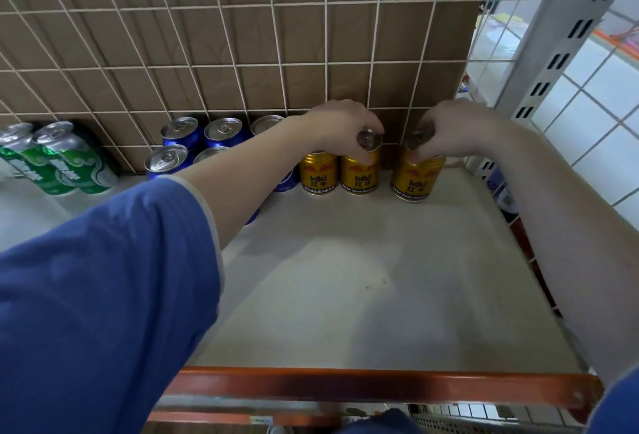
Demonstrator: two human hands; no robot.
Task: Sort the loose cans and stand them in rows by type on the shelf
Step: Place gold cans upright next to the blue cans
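- My left arm (242,174) crosses in front of the blue cans (179,133), hiding most of the front ones; no writing on them can be read.
- Two green cans (69,160) stand at the far left, one cut by the frame edge; their white lettering is too blurred to read.
- My left hand (342,126) grips the top of the middle gold can (359,174), fingers curled over its rim, so the lid is mostly covered.
- My right hand (449,129) pinches the top of the right gold can (416,178), which stands apart from the other two.
- A third gold can (318,172) stands free, just beside the middle one.
- All three read "RedBull", with Chinese characters beneath.
- All the cans stand upright at the back of the shelf (363,295), against the wire grid (242,36).
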